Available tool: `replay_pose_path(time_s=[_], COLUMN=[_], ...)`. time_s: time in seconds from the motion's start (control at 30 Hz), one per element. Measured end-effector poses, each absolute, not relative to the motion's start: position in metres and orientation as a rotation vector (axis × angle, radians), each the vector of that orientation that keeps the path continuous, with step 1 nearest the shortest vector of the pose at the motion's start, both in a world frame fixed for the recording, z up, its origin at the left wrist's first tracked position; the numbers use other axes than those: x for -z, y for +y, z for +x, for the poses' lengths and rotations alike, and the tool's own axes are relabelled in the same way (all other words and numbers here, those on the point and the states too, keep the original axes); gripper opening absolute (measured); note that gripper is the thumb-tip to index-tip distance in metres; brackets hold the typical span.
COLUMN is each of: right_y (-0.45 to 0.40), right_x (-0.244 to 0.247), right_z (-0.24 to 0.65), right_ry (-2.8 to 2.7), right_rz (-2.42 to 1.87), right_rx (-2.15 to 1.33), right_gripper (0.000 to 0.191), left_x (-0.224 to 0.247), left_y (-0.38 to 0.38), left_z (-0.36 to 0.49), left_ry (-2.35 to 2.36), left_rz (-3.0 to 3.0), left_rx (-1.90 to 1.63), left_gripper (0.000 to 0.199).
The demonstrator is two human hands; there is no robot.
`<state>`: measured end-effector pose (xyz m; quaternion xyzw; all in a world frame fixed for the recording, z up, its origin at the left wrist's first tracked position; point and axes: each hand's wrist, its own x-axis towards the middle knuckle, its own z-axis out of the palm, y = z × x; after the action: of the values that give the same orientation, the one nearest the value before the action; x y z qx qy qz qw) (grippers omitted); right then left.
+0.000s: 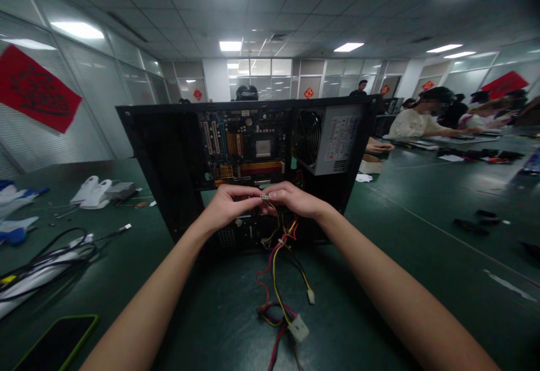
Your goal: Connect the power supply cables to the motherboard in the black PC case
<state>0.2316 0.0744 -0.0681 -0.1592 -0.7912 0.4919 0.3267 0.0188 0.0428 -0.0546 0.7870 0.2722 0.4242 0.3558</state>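
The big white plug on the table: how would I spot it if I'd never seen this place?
Find the open black computer case standing on the green table. Coloured wires trail from it toward the viewer, and the big white plug lies among them, close to the picture's bottom edge. It is clearly wider and blockier than the small white plug nearer the case.
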Motion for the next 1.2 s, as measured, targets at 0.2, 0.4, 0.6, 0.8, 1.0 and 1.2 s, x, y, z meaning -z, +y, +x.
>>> replay_pose_path(time_s=[0.2, 0.4, 0.6, 0.8, 1.0, 1.2], right_y=[0.075, 0.070, 0.072, 0.072, 0.072, 0.075], right_x=[0.068, 0.063, 0.065, 0.065, 0.070, 0.069], right_z=[0.231, 0.231, 0.229, 0.229, 0.228, 0.220], right_ry=[-2.093, -2.094, -2.124, -2.109, -1.853, -1.603], right_rz=[-0.398, -0.421, -0.431, -0.462, -0.444, -0.689], right_rx=[-1.266, -1.258, -1.223, -1.297, -1.389, -1.384], right_gripper=[0.029, 0.024, 0.027, 0.027, 0.044, 0.044], left_x=[0.055, 0.054, 0.055, 0.053, 0.054, 0.055], left_y=[0.043, 0.043, 0.045, 0.045, 0.048, 0.051], left_z=[0.019, 0.019, 0.017, 0.016, 0.016, 0.015], left_ry=[0.724, 0.735, 0.771, 0.817, 0.870, 0.637], left_rz=[2.039, 2.049, 2.054, 2.023, 1.774, 1.423], left_rx=[-1.097, -1.088, -1.111, -1.125, -1.283, -1.349], left_gripper=[0.024, 0.025, 0.025, 0.028, 0.035, 0.044])
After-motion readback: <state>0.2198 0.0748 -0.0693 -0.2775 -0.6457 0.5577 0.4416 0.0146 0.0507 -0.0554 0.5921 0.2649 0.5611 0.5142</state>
